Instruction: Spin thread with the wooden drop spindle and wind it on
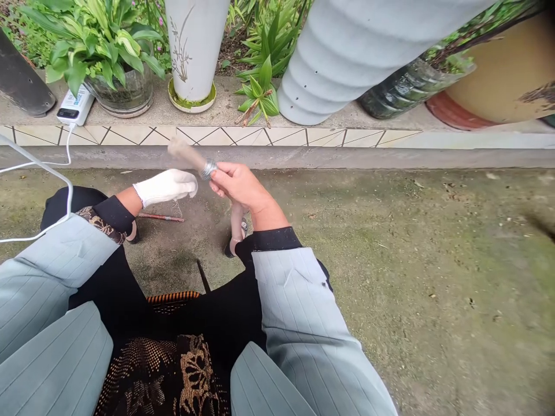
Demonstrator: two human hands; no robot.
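Through the head camera, the person is sitting over mossy concrete ground (390,277), with the bare right hand (236,185) wrapped closely around a slim, light-brown wooden rod (188,156) just behind a shiny metal ring (208,169). The rod is blurred and is pointing up and to the left from that hand, so its end is hard to make out. The left hand, in a white knit cotton glove (167,188), is stretching toward the ring with its fingers held together. It is just beside the ring, appears to be holding nothing, and does not clearly touch it. Keeping the right hand's grip snug near the ring looks like the surest way to stop the rod wobbling. A rust-red metal bar (160,217) is lying on the ground below the hands, and grey-green pinstriped sleeves (299,300) are reaching in from the bottom of the view. Beyond, a white power bank (74,107) and its white cable (43,167), a white ceramic vase (195,46) and a glass pot (119,95) are sitting along a concrete ledge (225,101).
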